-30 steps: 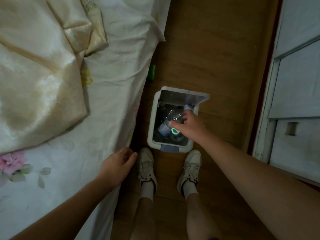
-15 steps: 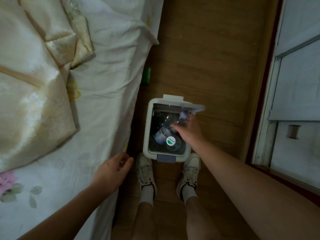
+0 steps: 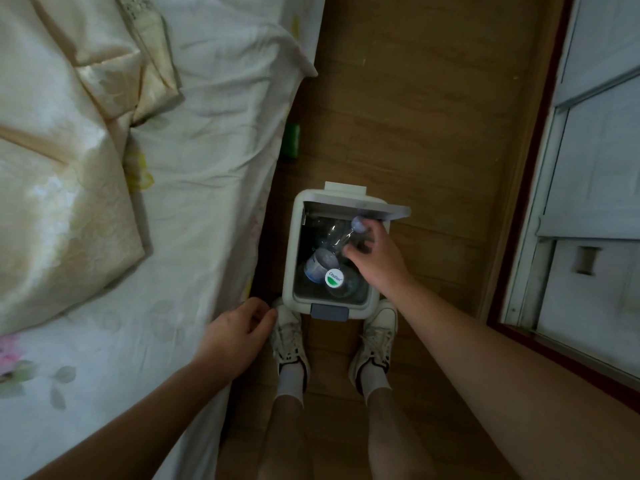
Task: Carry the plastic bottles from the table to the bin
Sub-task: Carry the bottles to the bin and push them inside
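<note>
Bottle [image 3: 337, 237] hanging over open bin [image 3: 289, 258], right hand [image 3: 375, 261] fingers curling round it; green-white round label [image 3: 334, 278] inside reading "Cestbon"; left hand [image 3: 235, 336] hanging loosely curled, empty.

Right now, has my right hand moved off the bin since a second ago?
No. The right hand still grips the clear bottle over the right side of the bin, just below its raised lid.

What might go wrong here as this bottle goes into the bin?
The bottle in the right hand is slanted, its cap close under the open lid; it may catch there. Other bottles already lie in the bin, so this one may sit high and stop the lid closing.
</note>
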`<state>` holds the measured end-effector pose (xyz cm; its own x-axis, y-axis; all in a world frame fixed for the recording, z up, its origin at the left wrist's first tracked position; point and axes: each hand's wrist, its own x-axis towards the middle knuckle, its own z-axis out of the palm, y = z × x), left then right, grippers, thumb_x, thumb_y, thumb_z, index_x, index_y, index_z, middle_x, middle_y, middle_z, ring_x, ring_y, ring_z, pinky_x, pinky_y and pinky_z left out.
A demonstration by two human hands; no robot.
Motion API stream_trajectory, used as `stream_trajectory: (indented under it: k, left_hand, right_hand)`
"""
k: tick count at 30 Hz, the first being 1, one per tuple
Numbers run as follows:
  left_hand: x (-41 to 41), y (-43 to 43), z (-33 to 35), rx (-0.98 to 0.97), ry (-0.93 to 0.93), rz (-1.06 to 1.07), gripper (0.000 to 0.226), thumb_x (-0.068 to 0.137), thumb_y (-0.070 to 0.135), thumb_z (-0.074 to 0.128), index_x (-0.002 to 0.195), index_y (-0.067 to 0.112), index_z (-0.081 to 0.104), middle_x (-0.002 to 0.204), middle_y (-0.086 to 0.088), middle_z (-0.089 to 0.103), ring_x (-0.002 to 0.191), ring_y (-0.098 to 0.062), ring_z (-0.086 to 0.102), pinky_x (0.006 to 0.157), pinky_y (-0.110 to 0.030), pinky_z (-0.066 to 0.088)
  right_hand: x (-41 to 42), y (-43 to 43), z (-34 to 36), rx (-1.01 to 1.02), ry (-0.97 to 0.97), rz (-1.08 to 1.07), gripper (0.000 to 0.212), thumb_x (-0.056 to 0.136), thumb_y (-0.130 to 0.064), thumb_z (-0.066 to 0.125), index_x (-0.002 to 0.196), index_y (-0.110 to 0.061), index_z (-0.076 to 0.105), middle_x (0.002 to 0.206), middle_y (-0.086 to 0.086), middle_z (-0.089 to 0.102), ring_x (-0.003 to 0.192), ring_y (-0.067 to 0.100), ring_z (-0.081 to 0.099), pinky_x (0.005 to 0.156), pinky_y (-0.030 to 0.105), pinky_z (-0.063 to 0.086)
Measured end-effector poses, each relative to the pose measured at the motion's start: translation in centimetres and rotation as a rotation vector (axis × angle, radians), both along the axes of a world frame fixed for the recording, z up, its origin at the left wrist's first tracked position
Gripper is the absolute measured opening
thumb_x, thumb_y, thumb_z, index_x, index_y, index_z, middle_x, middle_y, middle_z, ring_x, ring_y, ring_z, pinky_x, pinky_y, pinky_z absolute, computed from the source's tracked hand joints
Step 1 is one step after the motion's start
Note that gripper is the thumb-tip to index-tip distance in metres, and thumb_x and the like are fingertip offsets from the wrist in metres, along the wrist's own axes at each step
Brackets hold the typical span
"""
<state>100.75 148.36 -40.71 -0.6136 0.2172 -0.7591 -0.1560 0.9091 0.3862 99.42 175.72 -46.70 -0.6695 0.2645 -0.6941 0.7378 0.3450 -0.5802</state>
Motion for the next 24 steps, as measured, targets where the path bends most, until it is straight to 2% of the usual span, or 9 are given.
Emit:
stream_trajectory:
  k: [3, 6, 8, 10, 14, 17, 20, 22, 24]
  left_hand:
    - [0.3, -0.2, 0.5, 0.005, 0.006, 0.007, 0.026, 0.099, 0.048, 0.047, 0.109, 0.031, 0.063, 0.094, 0.009, 0.069, 0.079, -0.007, 0.064, 0.071, -0.028, 0.052]
    - [0.8, -0.6, 0.8, 0.012, 0.006, 0.004, 0.025, 0.099, 0.048, 0.047, 0.109, 0.031, 0.062, 0.096, 0.009, 0.068, 0.079, -0.004, 0.063, 0.068, -0.024, 0.049]
    - [1.1, -1.0, 0.8, 0.012, 0.005, 0.01, 0.024, 0.099, 0.049, 0.047, 0.108, 0.032, 0.061, 0.096, 0.01, 0.068, 0.079, -0.002, 0.061, 0.067, -0.022, 0.047]
    - [1.3, -1.5, 0.7, 0.013, 0.009, 0.016, 0.025, 0.098, 0.05, 0.047, 0.108, 0.032, 0.062, 0.097, 0.009, 0.068, 0.082, -0.006, 0.063, 0.072, -0.027, 0.051]
    - [1.7, -2.4, 0.6, 0.0, 0.008, 0.022, 0.027, 0.097, 0.052, 0.046, 0.107, 0.033, 0.062, 0.099, 0.009, 0.068, 0.086, -0.009, 0.064, 0.079, -0.033, 0.054]
    - [2.0, -2.8, 0.6, 0.006, 0.007, 0.022, 0.028, 0.098, 0.052, 0.045, 0.109, 0.033, 0.063, 0.1, 0.009, 0.067, 0.087, -0.008, 0.064, 0.08, -0.032, 0.054]
    - [2.2, -3.0, 0.5, 0.017, 0.01, 0.032, 0.029, 0.097, 0.053, 0.044, 0.109, 0.033, 0.063, 0.101, 0.01, 0.067, 0.087, -0.009, 0.064, 0.08, -0.032, 0.054]
    - [2.3, -3.1, 0.3, 0.022, 0.022, 0.042, 0.029, 0.097, 0.053, 0.045, 0.109, 0.033, 0.063, 0.1, 0.009, 0.067, 0.086, -0.009, 0.064, 0.079, -0.032, 0.054]
    - [2.4, -3.1, 0.2, 0.025, 0.019, 0.053, 0.028, 0.097, 0.051, 0.046, 0.109, 0.033, 0.063, 0.1, 0.009, 0.067, 0.086, -0.009, 0.064, 0.078, -0.031, 0.053]
  right_hand:
    - [-0.3, -0.1, 0.8, 0.053, 0.069, 0.077, 0.044, 0.089, -0.033, 0.071, 0.128, -0.03, 0.051, 0.134, -0.007, 0.057, 0.123, 0.013, 0.057, 0.096, 0.036, 0.054]
    - [-1.0, -0.3, 1.5, 0.139, 0.151, 0.178, 0.031, 0.089, -0.037, 0.07, 0.115, -0.028, 0.055, 0.118, -0.005, 0.066, 0.108, 0.013, 0.065, 0.089, 0.038, 0.059]
    - [-1.3, -0.8, 2.1, 0.187, 0.219, 0.243, 0.035, 0.09, -0.035, 0.069, 0.122, -0.026, 0.056, 0.11, -0.008, 0.069, 0.102, 0.011, 0.067, 0.088, 0.037, 0.059]
    - [-1.3, -1.5, 2.3, 0.169, 0.259, 0.276, 0.042, 0.09, -0.033, 0.069, 0.129, -0.026, 0.057, 0.107, -0.009, 0.07, 0.102, 0.01, 0.066, 0.09, 0.038, 0.058]
    - [-0.7, -2.7, 1.8, 0.091, 0.17, 0.289, 0.043, 0.09, -0.033, 0.07, 0.131, -0.027, 0.058, 0.126, -0.004, 0.063, 0.118, 0.012, 0.059, 0.099, 0.038, 0.053]
    - [-0.7, -3.0, 1.2, 0.067, 0.087, 0.203, 0.045, 0.089, -0.036, 0.071, 0.13, -0.025, 0.056, 0.124, -0.007, 0.061, 0.118, 0.015, 0.059, 0.101, 0.041, 0.051]
    - [-0.7, -3.2, 1.0, -0.011, 0.018, 0.134, 0.057, 0.082, -0.048, 0.075, 0.131, -0.025, 0.055, 0.119, -0.009, 0.062, 0.112, 0.013, 0.06, 0.099, 0.042, 0.052]
    - [-0.2, -3.8, 1.3, -0.037, -0.042, 0.234, 0.07, 0.073, -0.064, 0.074, 0.13, -0.028, 0.056, 0.123, -0.009, 0.062, 0.111, 0.012, 0.059, 0.095, 0.04, 0.053]
    - [0.5, -4.6, 1.3, 0.031, -0.097, 0.401, 0.073, 0.067, -0.071, 0.072, 0.126, -0.03, 0.058, 0.122, -0.008, 0.062, 0.11, 0.013, 0.06, 0.092, 0.04, 0.054]
